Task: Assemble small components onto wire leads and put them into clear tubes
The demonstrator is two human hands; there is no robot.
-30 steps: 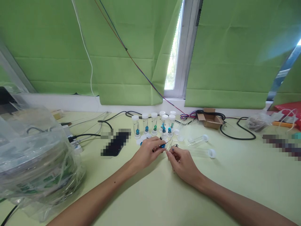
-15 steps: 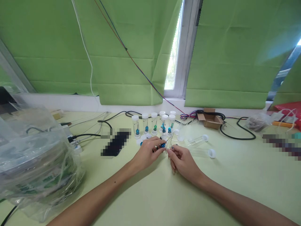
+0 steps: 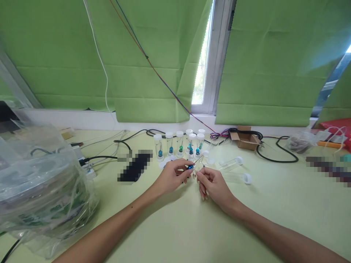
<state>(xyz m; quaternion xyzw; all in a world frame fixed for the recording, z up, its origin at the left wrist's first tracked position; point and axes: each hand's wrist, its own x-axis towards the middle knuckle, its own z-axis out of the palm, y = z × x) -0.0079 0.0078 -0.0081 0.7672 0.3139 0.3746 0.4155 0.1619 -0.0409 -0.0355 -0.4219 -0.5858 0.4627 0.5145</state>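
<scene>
My left hand is closed in a pinch around a small blue part with thin metal wires; its exact kind is too small to make out. Facing it, my right hand pinches the thin wires between thumb and forefinger. One bent wire rises above my right fingers. Just behind both hands stand several clear capped tubes holding blue or green parts with wires. White caps lie partly hidden behind my left hand.
Two clear tubes with white ends lie to the right, near a small open cardboard box. Black cables run along the back. A blurred dark device and a plastic-wrapped bundle are on the left.
My right hand has shifted slightly to the right and the bent wire with it. The left hand's fingers have turned a little around the blue part.
</scene>
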